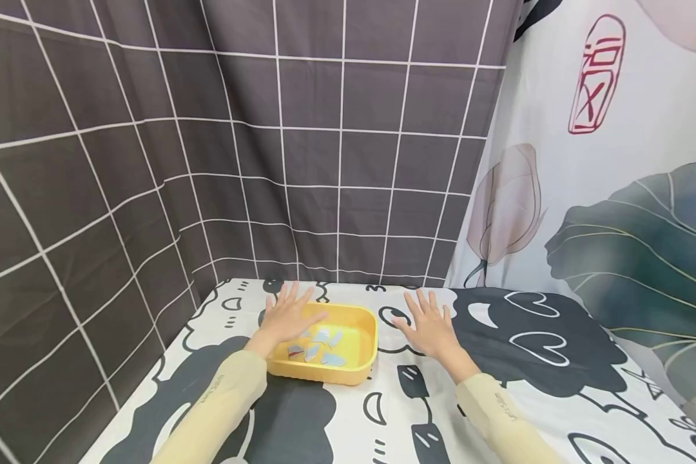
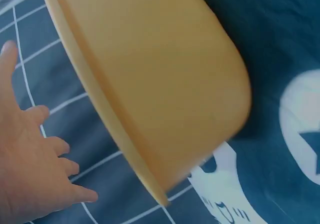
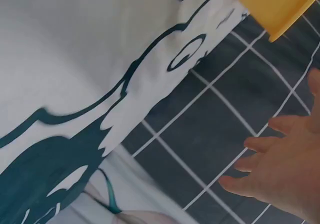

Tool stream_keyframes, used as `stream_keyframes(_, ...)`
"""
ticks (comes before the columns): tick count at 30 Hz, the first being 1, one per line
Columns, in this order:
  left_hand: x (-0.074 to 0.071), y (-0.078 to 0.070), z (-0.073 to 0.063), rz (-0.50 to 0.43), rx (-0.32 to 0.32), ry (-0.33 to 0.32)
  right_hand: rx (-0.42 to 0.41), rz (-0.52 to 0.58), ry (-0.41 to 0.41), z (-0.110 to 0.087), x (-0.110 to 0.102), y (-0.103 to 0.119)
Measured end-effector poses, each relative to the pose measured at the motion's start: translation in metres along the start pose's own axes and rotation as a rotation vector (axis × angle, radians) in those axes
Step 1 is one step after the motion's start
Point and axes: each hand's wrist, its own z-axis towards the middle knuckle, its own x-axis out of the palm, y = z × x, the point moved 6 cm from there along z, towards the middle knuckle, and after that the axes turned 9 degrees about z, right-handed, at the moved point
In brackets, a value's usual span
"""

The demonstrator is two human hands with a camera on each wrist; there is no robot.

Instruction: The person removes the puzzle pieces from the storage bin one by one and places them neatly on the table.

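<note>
A yellow plastic basin (image 1: 367, 351) rests on the patterned cloth, with several pale bluish, jagged flat pieces (image 1: 333, 359) lying on its bottom. My left hand (image 1: 287, 317) is spread over the basin's left side, fingers straight and apart, hiding part of the rim. In the left wrist view the same hand (image 2: 35, 159) appears beside the basin's outer wall (image 2: 170, 79), holding nothing. To the right of the basin, my right hand (image 1: 432, 327) hovers with its fingers fanned out. The right wrist view shows that hand (image 3: 285, 169) apart from the basin's corner (image 3: 275, 6).
A white cloth with black cartoon figures (image 1: 348, 425) covers the table. Behind and to the left hangs a dark curtain with white grid lines (image 1: 371, 154). A pale curtain with flower and leaf prints (image 1: 557, 180) hangs at the right.
</note>
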Motion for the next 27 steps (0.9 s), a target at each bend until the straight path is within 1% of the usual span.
stream_keyframes(3,0.001,0.013,-0.004,-0.062,-0.056,0.011,-0.041,0.078,-0.010,0.004,0.007,0.014)
stream_keyframes(6,0.001,0.027,-0.009,-0.103,-0.107,0.017,-0.109,0.139,-0.024,0.007,0.014,0.031)
stream_keyframes(9,0.003,0.038,-0.014,-0.133,-0.142,0.034,-0.179,0.162,-0.032,0.006,0.020,0.047)
stream_keyframes(12,0.004,0.046,-0.020,-0.161,-0.158,0.050,-0.233,0.160,-0.050,0.004,0.024,0.059)
stream_keyframes(15,0.005,0.051,-0.026,-0.184,-0.157,0.044,-0.269,0.160,-0.056,0.003,0.031,0.067)
stream_keyframes(18,0.004,0.055,-0.032,-0.189,-0.152,0.013,-0.303,0.187,-0.046,0.001,0.039,0.074)
stream_keyframes(22,0.001,0.061,-0.037,-0.191,-0.147,-0.042,-0.324,0.287,-0.002,0.000,0.049,0.083)
stream_keyframes(24,0.001,0.065,-0.038,-0.219,-0.142,-0.067,-0.321,0.329,0.036,0.001,0.054,0.088)
stream_keyframes(27,0.003,0.071,-0.039,-0.284,-0.133,-0.081,-0.319,0.371,0.102,0.002,0.061,0.094)
